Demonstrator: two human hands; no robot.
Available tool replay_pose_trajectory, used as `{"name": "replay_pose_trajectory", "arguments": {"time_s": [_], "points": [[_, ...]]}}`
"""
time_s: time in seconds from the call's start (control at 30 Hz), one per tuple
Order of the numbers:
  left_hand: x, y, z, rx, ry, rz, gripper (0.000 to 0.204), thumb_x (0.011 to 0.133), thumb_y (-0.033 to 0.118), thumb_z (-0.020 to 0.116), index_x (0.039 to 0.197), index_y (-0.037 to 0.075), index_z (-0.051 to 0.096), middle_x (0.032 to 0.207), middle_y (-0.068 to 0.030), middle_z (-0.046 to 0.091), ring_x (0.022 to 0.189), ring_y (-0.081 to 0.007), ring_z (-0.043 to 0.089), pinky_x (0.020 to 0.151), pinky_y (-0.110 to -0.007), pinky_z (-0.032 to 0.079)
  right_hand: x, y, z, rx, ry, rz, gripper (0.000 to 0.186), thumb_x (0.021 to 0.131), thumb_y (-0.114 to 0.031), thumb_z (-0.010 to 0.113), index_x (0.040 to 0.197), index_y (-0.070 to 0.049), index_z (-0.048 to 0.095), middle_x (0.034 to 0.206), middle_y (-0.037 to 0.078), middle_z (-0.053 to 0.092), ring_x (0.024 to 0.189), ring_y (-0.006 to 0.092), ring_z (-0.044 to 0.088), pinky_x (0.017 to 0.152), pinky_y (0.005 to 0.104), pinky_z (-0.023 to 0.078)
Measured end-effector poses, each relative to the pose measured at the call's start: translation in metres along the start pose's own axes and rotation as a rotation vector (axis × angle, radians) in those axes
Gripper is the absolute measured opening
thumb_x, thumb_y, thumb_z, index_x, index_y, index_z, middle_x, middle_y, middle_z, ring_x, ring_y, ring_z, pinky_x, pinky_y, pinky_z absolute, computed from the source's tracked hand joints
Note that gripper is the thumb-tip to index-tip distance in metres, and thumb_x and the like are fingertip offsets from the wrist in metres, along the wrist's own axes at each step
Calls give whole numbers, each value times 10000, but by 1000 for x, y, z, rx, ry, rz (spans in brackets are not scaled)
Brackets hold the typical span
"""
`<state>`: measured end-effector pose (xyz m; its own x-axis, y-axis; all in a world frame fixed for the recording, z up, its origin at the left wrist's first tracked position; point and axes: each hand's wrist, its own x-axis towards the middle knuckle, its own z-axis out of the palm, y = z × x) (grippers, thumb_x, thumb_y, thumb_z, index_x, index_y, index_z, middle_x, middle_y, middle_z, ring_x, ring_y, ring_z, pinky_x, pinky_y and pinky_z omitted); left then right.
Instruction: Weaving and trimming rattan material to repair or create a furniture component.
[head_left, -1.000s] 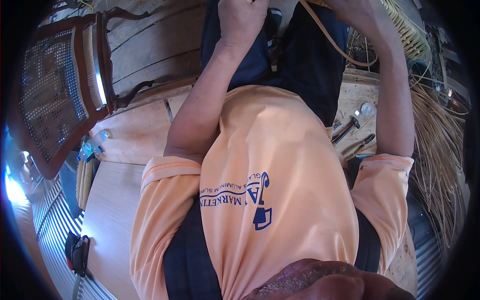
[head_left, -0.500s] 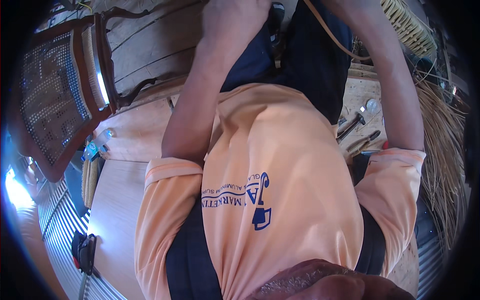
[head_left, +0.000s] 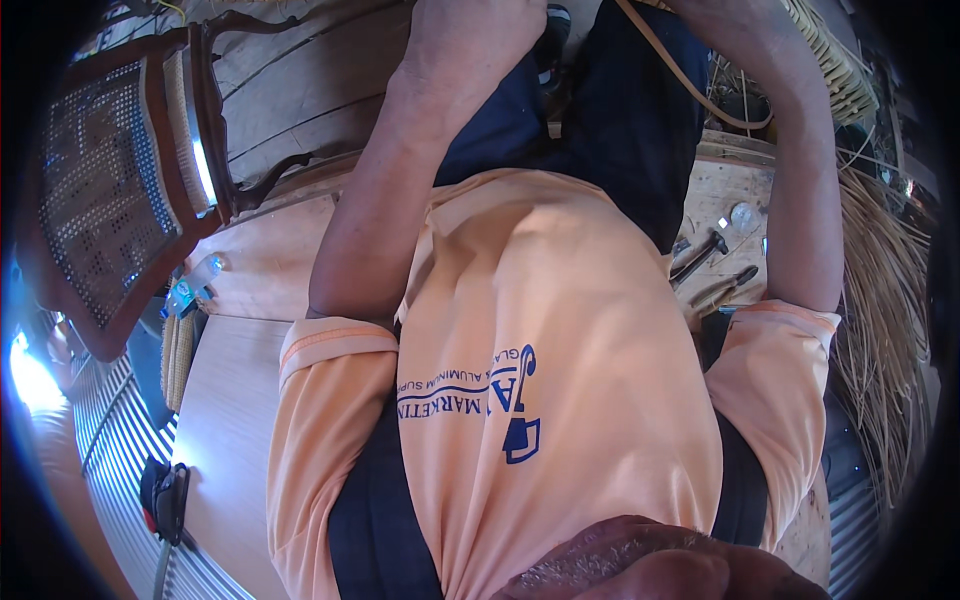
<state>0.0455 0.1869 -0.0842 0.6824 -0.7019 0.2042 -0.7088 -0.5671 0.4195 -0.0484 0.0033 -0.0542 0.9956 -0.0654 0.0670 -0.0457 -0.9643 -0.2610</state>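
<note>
My left hand (head_left: pixel 478 40) reaches up to the top edge, its back and wrist showing and its fingers cut off or hidden. My right hand (head_left: pixel 725 15) is at the top edge too, mostly outside the picture, so its fingers do not show. A thin brown strip (head_left: pixel 668 66), like cane, hangs in a curve from the top edge between the hands and bends round below my right wrist. Whether either hand holds the strip cannot be made out. Dark trousers (head_left: pixel 625 130) lie below and between the hands.
A dark wooden chair with cane mesh (head_left: pixel 105 190) stands at left, beside a plastic bottle (head_left: pixel 195 285). Near my right elbow, a hammer (head_left: pixel 700 258), pliers (head_left: pixel 722 290) and a clear round object (head_left: pixel 745 217) lie on wood. Woven wicker (head_left: pixel 835 55) and dry strips (head_left: pixel 880 270) are at right.
My right forearm has shifted to the right, and the strip's curved end has swung right and slightly down with it. My left forearm has moved slightly left.
</note>
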Motion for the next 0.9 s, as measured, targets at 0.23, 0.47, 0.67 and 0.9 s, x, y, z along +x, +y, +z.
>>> {"name": "replay_pose_trajectory", "arguments": {"time_s": [0.23, 0.47, 0.67, 0.9], "points": [[-5, 12, 15, -45, 105, -98, 182, 874, 93, 512, 766, -46, 560, 715, -311, 593, 746, -473, 623, 662, -539, 494, -5, -10, -7, 76, -36, 135, 235, 901, -226, 597, 858, 5, 599, 676, 223, 553, 646, 398, 565, 578, 462, 430], [0, 2, 2, 204, 110, -15, 202, 866, 113, 517, 744, 28, 654, 690, -231, 636, 683, -400, 661, 606, -489, 529, 0, -16, -6, 36, -4, 133, 287, 915, -275, 562, 859, 1, 618, 717, 236, 587, 706, 408, 597, 628, 479, 447], [13, 4, -14, 538, -115, 115, 152, 822, 102, 561, 773, 41, 692, 684, -202, 651, 638, -368, 668, 553, -445, 532, -1, -9, 3, -1, 19, 145, 327, 921, -302, 541, 836, -7, 653, 729, 245, 618, 700, 407, 615, 634, 481, 468], [1, -7, 8, 258, 45, 98, 223, 874, 193, 591, 758, 15, 657, 659, -203, 627, 629, -388, 649, 556, -455, 527, -5, 10, 21, 357, 202, -123, 286, 934, -263, 527, 802, -32, 630, 659, 208, 584, 654, 384, 607, 604, 461, 473]]}}
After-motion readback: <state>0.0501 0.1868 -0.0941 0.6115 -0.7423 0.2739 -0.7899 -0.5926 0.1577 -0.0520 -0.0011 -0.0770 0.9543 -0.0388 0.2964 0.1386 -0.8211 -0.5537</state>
